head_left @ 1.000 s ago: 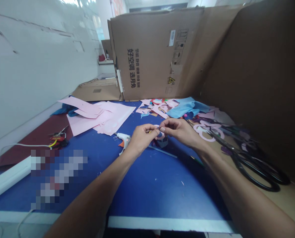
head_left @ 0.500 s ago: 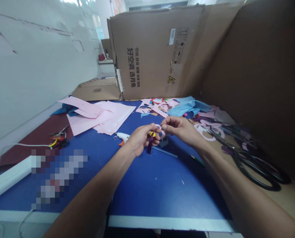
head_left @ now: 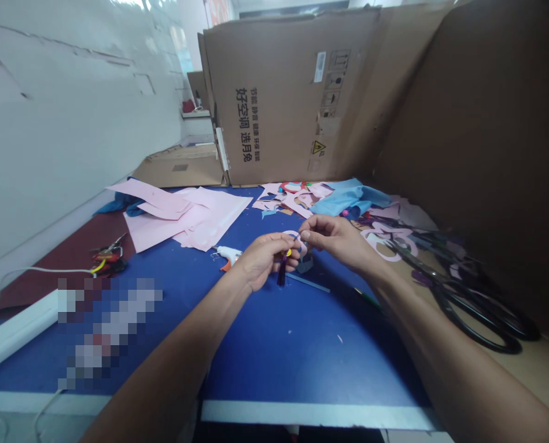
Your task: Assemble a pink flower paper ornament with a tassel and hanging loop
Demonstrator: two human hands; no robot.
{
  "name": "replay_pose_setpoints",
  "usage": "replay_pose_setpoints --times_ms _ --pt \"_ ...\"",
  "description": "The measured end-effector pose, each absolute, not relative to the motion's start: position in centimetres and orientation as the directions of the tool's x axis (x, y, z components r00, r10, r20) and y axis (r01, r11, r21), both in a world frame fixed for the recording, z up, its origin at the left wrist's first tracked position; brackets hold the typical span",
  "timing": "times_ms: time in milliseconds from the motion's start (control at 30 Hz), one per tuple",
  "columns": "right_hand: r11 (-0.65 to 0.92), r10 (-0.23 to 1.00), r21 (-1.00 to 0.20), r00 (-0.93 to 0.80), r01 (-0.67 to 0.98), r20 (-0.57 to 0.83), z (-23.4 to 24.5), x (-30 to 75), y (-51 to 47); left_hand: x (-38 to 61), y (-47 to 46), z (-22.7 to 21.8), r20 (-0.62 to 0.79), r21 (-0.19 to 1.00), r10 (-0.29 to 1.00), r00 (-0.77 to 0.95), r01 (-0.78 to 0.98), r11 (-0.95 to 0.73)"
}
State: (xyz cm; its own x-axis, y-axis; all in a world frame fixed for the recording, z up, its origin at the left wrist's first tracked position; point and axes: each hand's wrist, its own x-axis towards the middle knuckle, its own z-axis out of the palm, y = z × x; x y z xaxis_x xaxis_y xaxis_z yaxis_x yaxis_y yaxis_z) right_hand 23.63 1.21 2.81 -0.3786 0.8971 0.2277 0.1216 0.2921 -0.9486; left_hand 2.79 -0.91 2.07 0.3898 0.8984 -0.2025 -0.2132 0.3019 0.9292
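Observation:
My left hand (head_left: 261, 259) is closed on a dark purple tassel (head_left: 281, 274) with a small yellow piece (head_left: 288, 253) at its top. The tassel's strands hang below the fingers. Close on the right, my right hand (head_left: 332, 239) pinches thumb to forefinger on a thin dark cord (head_left: 298, 235) that runs up from the tassel. Behind the fingers a pink paper ring (head_left: 300, 246) shows in part. A white glue gun (head_left: 229, 254) with an orange trigger lies just left of my left hand, partly hidden by it.
Pink paper sheets (head_left: 200, 215) lie at the back left. Paper scraps and blue cloth (head_left: 352, 198) are heaped behind my right hand. Large black scissors (head_left: 458, 301) lie at the right. Pliers (head_left: 110, 255) rest on the left. Cardboard (head_left: 292, 104) walls the back and right.
The yellow piece has turned and sits partly behind my left fingers, and the tassel has shifted slightly right. Both hands keep nearly the same place and grip.

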Motion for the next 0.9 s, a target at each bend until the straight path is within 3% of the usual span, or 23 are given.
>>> replay_pose_setpoints --times_ms 900 --pt "0.285 0.883 -0.948 -0.423 0.145 0.201 2.92 23.07 0.78 2.88 -0.78 2.36 -0.199 0.952 0.931 0.305 -0.165 0.257"
